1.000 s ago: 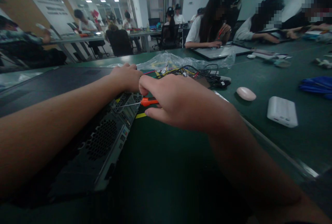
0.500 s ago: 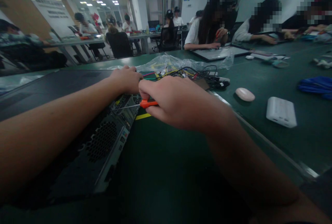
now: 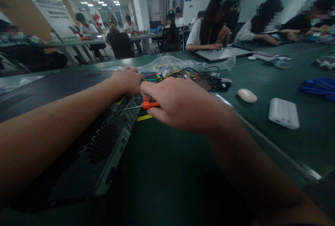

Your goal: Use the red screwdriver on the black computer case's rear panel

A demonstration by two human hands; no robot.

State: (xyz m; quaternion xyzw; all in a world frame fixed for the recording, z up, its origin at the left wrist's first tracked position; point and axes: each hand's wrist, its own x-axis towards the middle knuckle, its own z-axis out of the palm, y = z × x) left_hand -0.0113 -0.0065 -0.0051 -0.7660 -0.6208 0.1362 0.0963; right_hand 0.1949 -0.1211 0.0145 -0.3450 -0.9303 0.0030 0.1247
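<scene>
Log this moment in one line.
left hand: at computer case edge | right hand: gripping orange-handled screwdriver | shaft: toward case | tip contact: unclear

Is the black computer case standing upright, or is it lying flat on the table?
Lying flat: the computer case has its broad dark panel facing up, while its honeycomb vent faces sideways.

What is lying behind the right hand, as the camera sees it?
Beyond the right hand, tangled cables and a brown piece show, and farther back, clear plastic. What the hand itself covers, perhaps more cable, cannot be seen.
</scene>
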